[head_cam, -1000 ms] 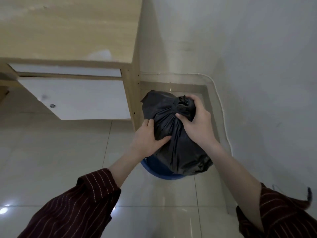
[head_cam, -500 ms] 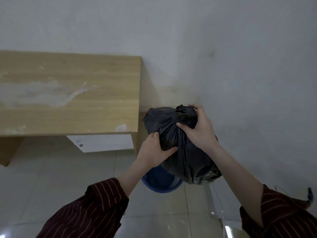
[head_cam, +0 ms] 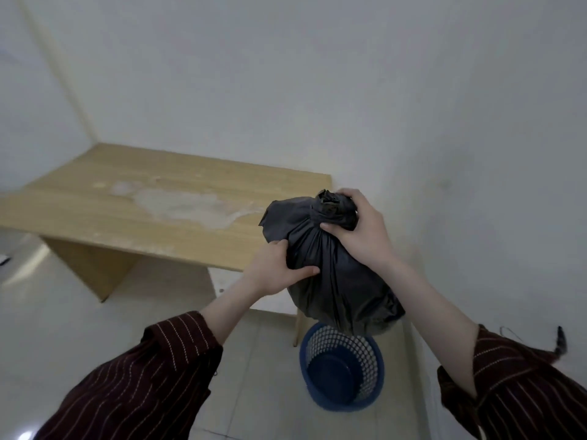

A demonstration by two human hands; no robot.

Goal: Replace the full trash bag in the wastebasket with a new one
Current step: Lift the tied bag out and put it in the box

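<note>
Full black trash bag [head_cam: 333, 281]: bulging, creased, top twisted into a knot. It hangs in the air, with the right hand [head_cam: 359, 230] gripping the knotted neck and the left hand [head_cam: 276, 271] gripping its side. Blue mesh wastebasket [head_cam: 368, 360]: upright on the floor [head_cam: 95, 328] directly below the bag, solid blue base visible inside.

Black trash bag [head_cam: 330, 274], blue wastebasket [head_cam: 341, 373], maroon white-striped sleeves [head_cam: 143, 376].

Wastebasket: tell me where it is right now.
Head view, lower right of centre: the blue wastebasket stands on the floor beside the wooden desk, below the black trash bag.
</note>
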